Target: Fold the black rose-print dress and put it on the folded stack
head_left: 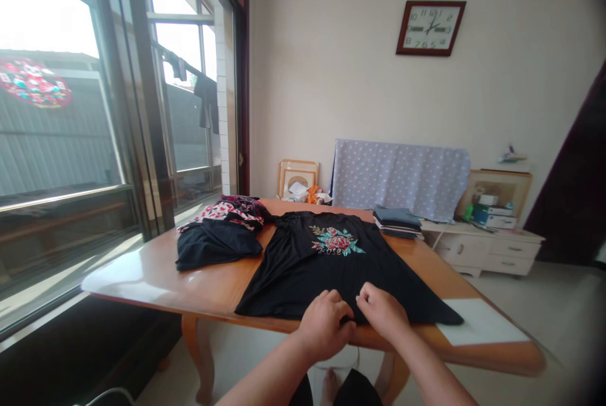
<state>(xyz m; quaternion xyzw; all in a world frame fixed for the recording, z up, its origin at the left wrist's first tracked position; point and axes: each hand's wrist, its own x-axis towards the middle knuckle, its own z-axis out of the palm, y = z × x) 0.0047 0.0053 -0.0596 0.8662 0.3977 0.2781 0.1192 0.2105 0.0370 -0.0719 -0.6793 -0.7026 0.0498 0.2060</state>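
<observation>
Head view: A black shirt (288, 280) lies spread on the wooden table (213, 292), printed side up, with its wide hem along the near edge. This placement probably keeps the whole front exposed and the hem within reach of both hands. The rose print (337, 242) faces upward on the far half of the shirt.

The left hand (326, 324) is at the middle of the near hem, fingers curled and thumb close to the forefinger. The right hand (382, 312) is just to its right, above the hem area, fingers bent inward. Whether either hand has hold of the fabric cannot be told; the fingertips are largely hidden. The close spacing suggests work on one short section of the hem.

A loose clothes pile (218, 245) occupies the far left, beside the shirt. A folded stack (396, 224) stands at the far right; the separation presumably leaves the middle for the spread shirt. The shirt's near right corner overlaps a white sheet (487, 324) on the tabletop
</observation>
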